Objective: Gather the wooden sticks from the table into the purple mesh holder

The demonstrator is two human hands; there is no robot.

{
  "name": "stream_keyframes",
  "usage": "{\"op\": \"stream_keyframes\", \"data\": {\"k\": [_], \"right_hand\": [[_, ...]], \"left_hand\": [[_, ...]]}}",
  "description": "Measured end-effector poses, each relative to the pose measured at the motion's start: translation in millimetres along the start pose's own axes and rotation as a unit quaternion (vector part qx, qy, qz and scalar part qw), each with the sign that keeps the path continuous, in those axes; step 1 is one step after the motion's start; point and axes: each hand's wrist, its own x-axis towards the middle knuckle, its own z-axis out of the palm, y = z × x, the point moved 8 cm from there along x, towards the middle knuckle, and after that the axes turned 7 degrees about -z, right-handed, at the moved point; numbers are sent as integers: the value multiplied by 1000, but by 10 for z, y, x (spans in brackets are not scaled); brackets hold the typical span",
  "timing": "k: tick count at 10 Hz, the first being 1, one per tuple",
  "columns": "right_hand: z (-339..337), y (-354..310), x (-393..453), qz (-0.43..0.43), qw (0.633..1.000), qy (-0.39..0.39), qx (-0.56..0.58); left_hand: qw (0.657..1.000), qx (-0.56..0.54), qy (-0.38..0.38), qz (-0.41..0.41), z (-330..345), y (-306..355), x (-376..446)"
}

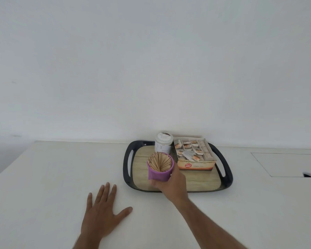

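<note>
The wooden sticks (159, 162) all appear gathered in the purple mesh holder (159, 173), which the right hand (171, 184) grips over the tray (227, 178), while the left hand (101, 211) lies flat and open on the desk (52, 177), no loose sticks near either.

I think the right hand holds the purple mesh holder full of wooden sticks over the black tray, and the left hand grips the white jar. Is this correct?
Not quite. In the head view the left hand lies flat and open on the white table, not gripping the white jar. The rest stands: the right hand holds the purple mesh holder full of wooden sticks over the black tray.
</note>
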Motion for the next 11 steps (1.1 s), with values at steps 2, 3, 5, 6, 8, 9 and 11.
{"op": "stream_keyframes", "data": {"k": [2, 3, 5, 6, 8, 9, 11], "right_hand": [[445, 64, 586, 3, 999, -20, -25], [612, 157, 758, 14, 999, -27, -31], [887, 294, 1026, 17, 999, -26, -34], [974, 308, 1134, 18, 999, -22, -38], [1025, 340, 1199, 35, 997, -13, -65], [1015, 359, 1216, 39, 995, -7, -89], [935, 374, 1109, 32, 991, -19, -132]], "left_hand": [[1000, 4, 4, 19, -7, 8, 460], [1000, 7, 9, 22, -4, 14, 605], [999, 7, 21, 24, 10, 23, 820], [999, 3, 26, 29, 13, 26, 830], [999, 2, 27, 28, -7, 20, 821], [999, 0, 23, 28, -12, 37, 800], [1000, 2, 5, 18, -10, 41, 798]]}}
